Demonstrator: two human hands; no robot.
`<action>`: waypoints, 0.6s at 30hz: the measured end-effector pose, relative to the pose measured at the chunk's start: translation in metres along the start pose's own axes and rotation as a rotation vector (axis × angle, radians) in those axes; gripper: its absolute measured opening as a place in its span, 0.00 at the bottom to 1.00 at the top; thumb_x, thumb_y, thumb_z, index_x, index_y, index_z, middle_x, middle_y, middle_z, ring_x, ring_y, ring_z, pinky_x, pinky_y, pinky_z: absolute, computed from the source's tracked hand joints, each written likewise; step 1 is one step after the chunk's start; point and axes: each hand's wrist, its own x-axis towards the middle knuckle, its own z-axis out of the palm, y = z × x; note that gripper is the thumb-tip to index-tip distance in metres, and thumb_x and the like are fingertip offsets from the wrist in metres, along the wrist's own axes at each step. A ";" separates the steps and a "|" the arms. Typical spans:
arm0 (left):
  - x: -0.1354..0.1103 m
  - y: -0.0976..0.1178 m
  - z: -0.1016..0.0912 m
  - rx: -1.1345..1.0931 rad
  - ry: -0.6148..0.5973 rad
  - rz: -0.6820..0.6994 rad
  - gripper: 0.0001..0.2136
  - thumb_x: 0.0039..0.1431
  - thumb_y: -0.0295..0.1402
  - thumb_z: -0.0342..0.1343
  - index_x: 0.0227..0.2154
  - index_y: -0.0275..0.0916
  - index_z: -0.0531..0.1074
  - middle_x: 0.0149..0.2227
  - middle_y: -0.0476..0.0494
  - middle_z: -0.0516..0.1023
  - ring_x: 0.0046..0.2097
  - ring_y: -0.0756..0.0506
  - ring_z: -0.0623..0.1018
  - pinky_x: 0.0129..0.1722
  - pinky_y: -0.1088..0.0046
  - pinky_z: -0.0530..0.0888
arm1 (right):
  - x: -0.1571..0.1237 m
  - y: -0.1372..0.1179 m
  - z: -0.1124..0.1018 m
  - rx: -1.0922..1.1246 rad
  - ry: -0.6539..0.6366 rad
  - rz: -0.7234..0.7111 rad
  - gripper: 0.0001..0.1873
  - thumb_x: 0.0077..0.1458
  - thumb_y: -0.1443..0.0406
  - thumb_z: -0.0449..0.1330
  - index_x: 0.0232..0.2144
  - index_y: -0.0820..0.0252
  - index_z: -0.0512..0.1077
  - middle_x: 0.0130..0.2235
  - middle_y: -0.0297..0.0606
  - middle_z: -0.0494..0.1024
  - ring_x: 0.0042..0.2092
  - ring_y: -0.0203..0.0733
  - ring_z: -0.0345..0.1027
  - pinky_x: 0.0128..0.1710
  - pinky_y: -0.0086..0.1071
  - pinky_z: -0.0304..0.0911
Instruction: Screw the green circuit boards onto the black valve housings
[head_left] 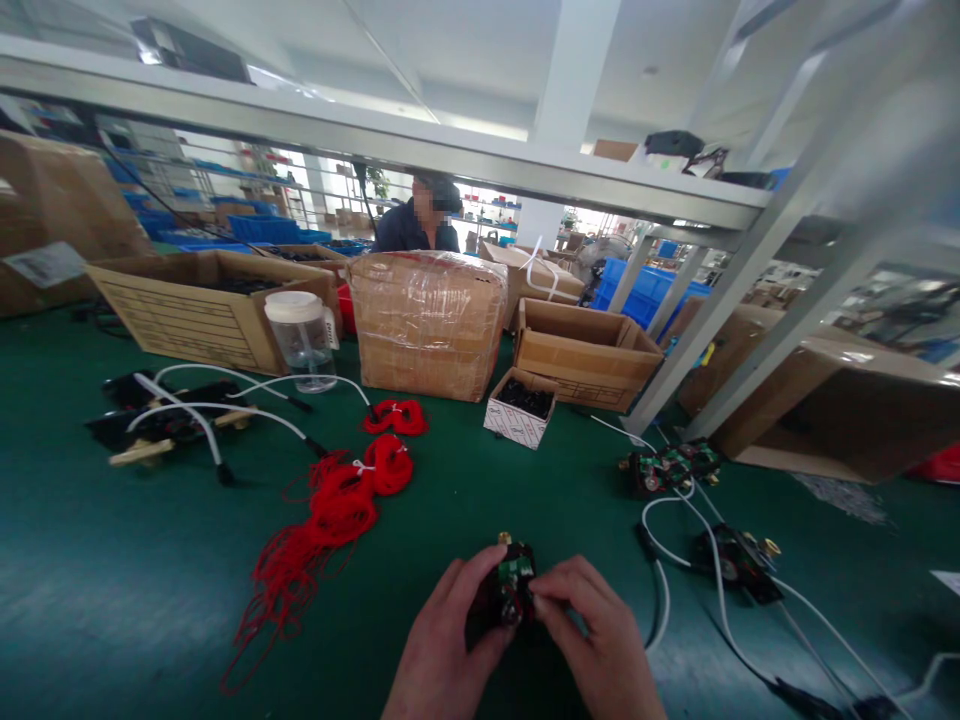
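Far left, upper part of frame: open cardboard box (202,330) holding dark contents, on the green tabletop (457,490). Below it, left-middle: black units (161,425) with white cables (225,407) arching off them. Clear jar (307,350) with white lid stands just beside the box. Left of centre: tied bundles of red cord (341,510), loose strands trailing toward lower left. Upper centre: tape-wrapped carton (431,330); a person (416,220) in dark clothing behind it.

Lower centre: left hand (442,640), thumb and fingers closed about the left side of a black-and-green assembly (516,572); brass-coloured fitting (504,538) at its top. Small patterned box (514,427) of black parts sits farther up. Right hand (596,625): thumb and index fingertips at the assembly's right edge; cannot tell whether they pinch anything.

Right of centre, upper: open carton (585,365). Right-middle: two similar assemblies (667,468), white leads around them. Far right: larger cardboard box (840,395), opening toward the viewer.
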 end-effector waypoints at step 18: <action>-0.001 0.002 0.000 -0.012 0.021 0.011 0.29 0.53 0.23 0.57 0.57 0.56 0.69 0.51 0.48 0.79 0.49 0.44 0.80 0.51 0.64 0.78 | 0.000 -0.013 0.006 -0.065 -0.010 -0.056 0.13 0.66 0.63 0.55 0.43 0.48 0.80 0.35 0.38 0.76 0.34 0.41 0.72 0.33 0.30 0.68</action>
